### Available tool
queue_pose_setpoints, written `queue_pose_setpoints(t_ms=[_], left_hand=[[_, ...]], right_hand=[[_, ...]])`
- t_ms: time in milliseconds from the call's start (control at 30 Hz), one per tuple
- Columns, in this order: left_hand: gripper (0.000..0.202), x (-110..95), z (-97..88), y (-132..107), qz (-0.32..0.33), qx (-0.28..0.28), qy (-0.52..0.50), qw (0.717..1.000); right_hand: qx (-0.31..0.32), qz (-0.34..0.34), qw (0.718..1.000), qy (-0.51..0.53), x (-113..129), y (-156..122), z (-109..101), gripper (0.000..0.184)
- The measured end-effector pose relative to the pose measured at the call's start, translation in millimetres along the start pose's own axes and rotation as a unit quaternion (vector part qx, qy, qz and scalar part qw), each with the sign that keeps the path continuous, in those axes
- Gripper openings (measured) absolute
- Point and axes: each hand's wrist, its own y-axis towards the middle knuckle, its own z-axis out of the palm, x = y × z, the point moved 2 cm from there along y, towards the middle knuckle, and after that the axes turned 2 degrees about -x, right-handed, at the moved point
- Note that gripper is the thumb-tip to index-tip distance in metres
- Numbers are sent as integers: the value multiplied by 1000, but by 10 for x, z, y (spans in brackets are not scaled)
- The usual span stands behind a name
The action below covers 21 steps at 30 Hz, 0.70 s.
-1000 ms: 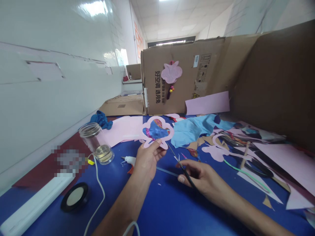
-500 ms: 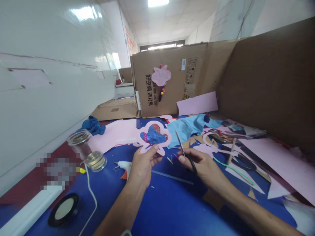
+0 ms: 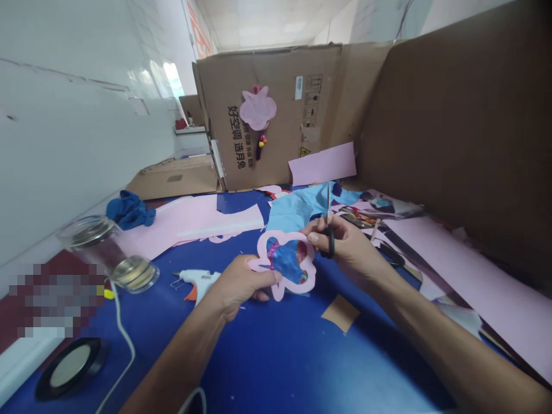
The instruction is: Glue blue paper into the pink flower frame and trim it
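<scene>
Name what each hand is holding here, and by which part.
The left hand holds a pink flower-shaped paper frame by its lower edge; the right hand holds black-handled scissors by the finger loops.

Left hand [image 3: 239, 282]: grips a pink paper flower [image 3: 263, 253] — blue patch [image 3: 287, 263] at its middle
Right hand [image 3: 347, 247]: holds black-handled scissors [image 3: 329, 233] upright, just above the flower
Nearby: glue gun [image 3: 198, 280], glass jar [image 3: 107, 254], both on a blue table [image 3: 267, 368]

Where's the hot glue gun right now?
In the head view, the white hot glue gun lies on the blue tabletop, just left of the left hand, with the glass jar farther left.
</scene>
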Motion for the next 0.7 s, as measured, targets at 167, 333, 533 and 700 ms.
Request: queue_pose_setpoints(t_ms=[167, 333, 533, 700], left_hand=[[19, -1, -11, 25, -3, 1, -35, 999], [36, -6, -78, 74, 19, -31, -112, 993], [49, -26, -80, 69, 12, -17, -105, 994], [57, -48, -56, 53, 12, -29, -87, 996]], right_hand=[[18, 14, 1000, 16, -21, -29, 59, 52], [11, 25, 999, 18, -95, 2, 15, 52], [-48, 11, 999, 21, -149, 18, -11, 50], [-67, 1, 998, 15, -145, 31, -32, 48]])
